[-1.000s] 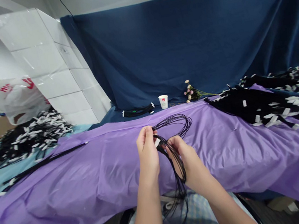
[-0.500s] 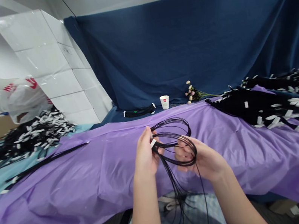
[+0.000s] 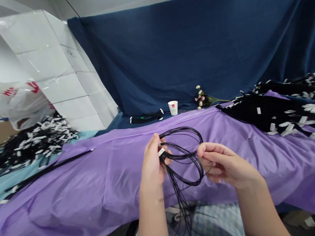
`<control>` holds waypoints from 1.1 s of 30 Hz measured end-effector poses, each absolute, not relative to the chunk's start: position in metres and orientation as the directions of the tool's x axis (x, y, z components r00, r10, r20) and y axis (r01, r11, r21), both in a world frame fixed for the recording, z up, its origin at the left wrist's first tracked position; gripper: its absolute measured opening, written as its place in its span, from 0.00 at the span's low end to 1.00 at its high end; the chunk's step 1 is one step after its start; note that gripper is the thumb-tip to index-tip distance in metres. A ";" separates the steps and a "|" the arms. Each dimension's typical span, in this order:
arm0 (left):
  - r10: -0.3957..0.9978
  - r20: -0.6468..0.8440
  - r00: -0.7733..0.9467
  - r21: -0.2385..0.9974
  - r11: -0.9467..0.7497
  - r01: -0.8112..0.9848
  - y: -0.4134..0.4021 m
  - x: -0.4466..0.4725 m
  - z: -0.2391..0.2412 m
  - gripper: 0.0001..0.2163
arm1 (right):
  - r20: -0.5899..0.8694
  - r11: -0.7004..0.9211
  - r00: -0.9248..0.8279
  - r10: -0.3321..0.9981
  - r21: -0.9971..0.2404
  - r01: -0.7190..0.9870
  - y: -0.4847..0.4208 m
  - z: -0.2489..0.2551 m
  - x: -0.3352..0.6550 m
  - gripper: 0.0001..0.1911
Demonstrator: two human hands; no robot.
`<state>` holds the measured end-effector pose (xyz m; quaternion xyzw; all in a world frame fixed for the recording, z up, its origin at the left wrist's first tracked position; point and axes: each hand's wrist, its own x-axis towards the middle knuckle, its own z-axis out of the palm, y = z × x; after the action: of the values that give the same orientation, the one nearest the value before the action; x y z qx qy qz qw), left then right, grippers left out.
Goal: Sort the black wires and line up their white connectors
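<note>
My left hand [image 3: 155,162] is closed round a bundle of thin black cables [image 3: 182,179], looped in front of it, with loose ends hanging down over my lap. A white connector [image 3: 161,152] shows beside the left fingers. At the right side of the loops, my right hand [image 3: 222,163] is curled with thumb and fingertips together on a thin black cable strand. Part of that strand disappears behind the fingers. Both hands are raised above the purple sheet [image 3: 118,173].
Piles of black cables with white ends lie at the left [image 3: 34,142] and right [image 3: 283,113]. At the back are a short cable bundle [image 3: 147,117], a paper cup [image 3: 173,108] and flowers [image 3: 202,97]. White boxes [image 3: 57,82] are stacked at the left.
My right hand has moved right and out of the loops to their outer edge, its fingers pinched together. The lower loop hangs slightly lower. My left hand has stayed put.
</note>
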<state>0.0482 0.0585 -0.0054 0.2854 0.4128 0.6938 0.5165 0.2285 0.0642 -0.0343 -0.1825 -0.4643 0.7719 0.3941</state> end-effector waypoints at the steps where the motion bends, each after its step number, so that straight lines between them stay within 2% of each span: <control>1: 0.954 -0.026 -0.298 0.868 -0.127 -0.480 0.059 0.048 -0.005 0.22 | 0.100 -0.231 -0.603 0.791 -0.865 -0.446 0.066 -0.036 0.228 0.08; 4: 0.951 -0.026 -0.307 0.865 -0.132 -0.483 0.059 0.045 -0.005 0.22 | 0.172 -0.132 -0.542 0.823 -0.869 -0.476 0.072 -0.040 0.227 0.10; 8: 0.955 -0.061 -0.289 0.857 -0.098 -0.505 0.060 0.042 -0.004 0.21 | 0.299 -0.038 -0.519 0.801 -0.839 -0.543 0.074 -0.043 0.227 0.09; 11: 0.951 -0.084 -0.296 0.852 -0.085 -0.517 0.061 0.042 -0.004 0.20 | 0.399 0.212 -0.331 0.855 -0.852 -0.478 0.075 -0.045 0.226 0.08; 13: 0.948 -0.084 -0.307 0.852 -0.091 -0.515 0.061 0.043 -0.004 0.20 | 0.425 0.301 -0.228 0.876 -0.851 -0.429 0.078 -0.048 0.221 0.07; 16: 0.943 -0.091 -0.320 0.856 -0.090 -0.509 0.060 0.046 -0.005 0.21 | 0.379 0.285 -0.077 0.922 -0.801 -0.525 0.083 -0.050 0.211 0.14; 19: 0.941 -0.087 -0.327 0.862 -0.094 -0.499 0.060 0.048 -0.006 0.22 | 0.243 0.249 0.110 0.964 -0.669 -0.701 0.089 -0.049 0.205 0.17; 22: 0.937 -0.069 -0.341 0.866 -0.114 -0.488 0.062 0.046 -0.007 0.23 | 0.107 0.215 0.187 0.977 -0.527 -0.822 0.096 -0.046 0.212 0.20; 24: 0.930 -0.059 -0.364 0.871 -0.130 -0.474 0.063 0.046 -0.008 0.23 | 0.090 0.218 0.199 0.976 -0.463 -0.859 0.099 -0.044 0.221 0.21; 26: 0.925 -0.041 -0.378 0.879 -0.147 -0.453 0.064 0.047 -0.009 0.23 | 0.163 0.243 0.193 0.968 -0.392 -0.887 0.096 -0.041 0.230 0.20; 28: 0.932 -0.014 -0.362 0.894 -0.151 -0.423 0.063 0.050 -0.010 0.23 | 0.312 0.272 0.163 0.936 -0.346 -0.898 0.086 -0.038 0.236 0.18; 30: 0.947 0.015 -0.322 0.909 -0.147 -0.390 0.061 0.053 -0.010 0.23 | 0.467 0.354 0.143 0.873 -0.403 -0.844 0.072 -0.036 0.236 0.19; 33: 0.964 0.052 -0.262 0.925 -0.145 -0.350 0.056 0.056 -0.011 0.23 | 0.619 0.598 0.196 0.760 -0.549 -0.584 0.053 -0.035 0.226 0.15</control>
<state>0.0556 0.0557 -0.0110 0.3560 0.4306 0.6676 0.4920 0.2263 0.0532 -0.0353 -0.0961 -0.4585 0.4379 0.7673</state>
